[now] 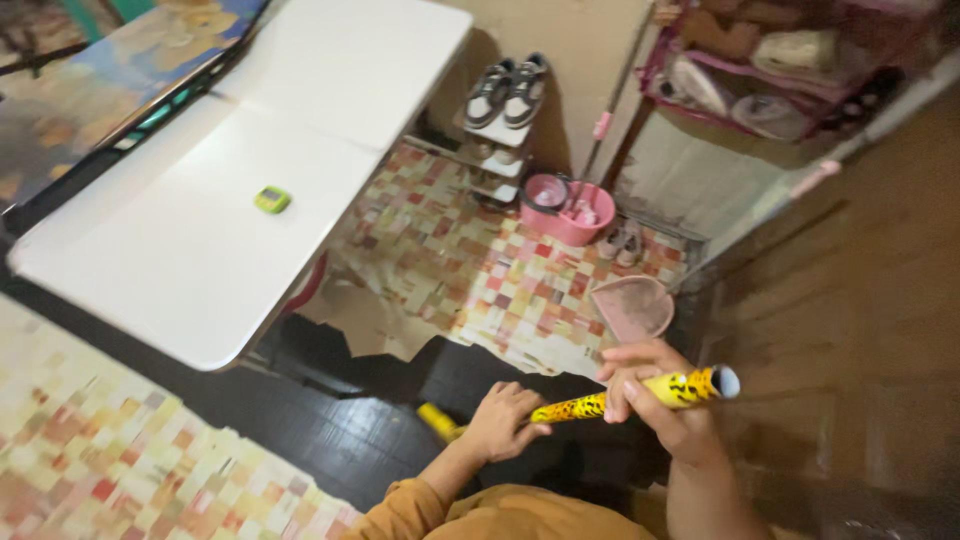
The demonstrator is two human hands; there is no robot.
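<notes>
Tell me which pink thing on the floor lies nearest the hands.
The flat pink plastic dustpan, just above the right hand gripping the yellow spotted handle. The round pink bucket sits farther off, by the shoe rack.

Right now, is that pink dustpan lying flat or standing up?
Standing up: the dustpan leans tilted on the patterned floor mat, its inside facing the camera.

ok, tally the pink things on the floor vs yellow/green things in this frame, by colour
Pink: 2 – bucket, dustpan
Yellow: 1 – spotted yellow handle, gripped by left hand and right hand
Green: 1 – small gadget on the white table
Total: 4
</notes>
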